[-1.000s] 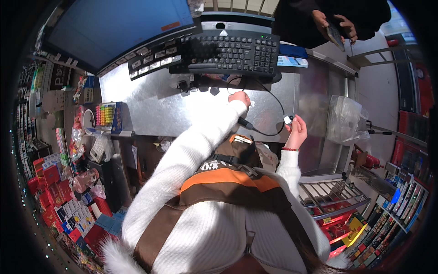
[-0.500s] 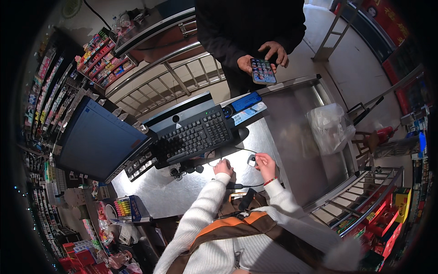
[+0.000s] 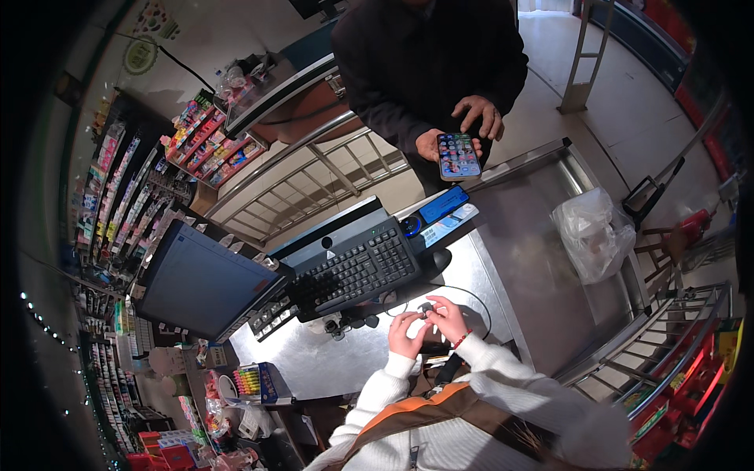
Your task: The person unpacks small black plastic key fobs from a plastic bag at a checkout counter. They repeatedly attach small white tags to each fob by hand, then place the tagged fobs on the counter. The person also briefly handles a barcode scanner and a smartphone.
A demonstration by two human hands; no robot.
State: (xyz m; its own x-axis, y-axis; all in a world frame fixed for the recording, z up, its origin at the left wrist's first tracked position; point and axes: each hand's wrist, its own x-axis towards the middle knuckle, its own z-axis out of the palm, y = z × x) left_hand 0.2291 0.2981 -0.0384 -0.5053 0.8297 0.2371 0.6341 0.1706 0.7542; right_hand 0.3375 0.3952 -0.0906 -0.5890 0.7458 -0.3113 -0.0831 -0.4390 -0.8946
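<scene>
Close together above the metal counter, my left hand and my right hand meet fingertip to fingertip. Between them is a small dark object, too small to name, which the fingers of both hands pinch. A red bracelet circles my right wrist. Just beyond my hands lie a black keyboard and a black mouse. A thin black cable loops past my right hand. Beside my left hand, several small dark items sit under the keyboard's near edge.
A monitor stands at the left. Across the counter, a person in dark clothes holds a phone above a blue-screened device. A clear plastic bag lies on the right-hand metal surface. Metal railings run behind the keyboard.
My left hand has come off the counter to join my right, and both now hold the small object nearer to me. The view has shifted, and the person's phone stays held out.
</scene>
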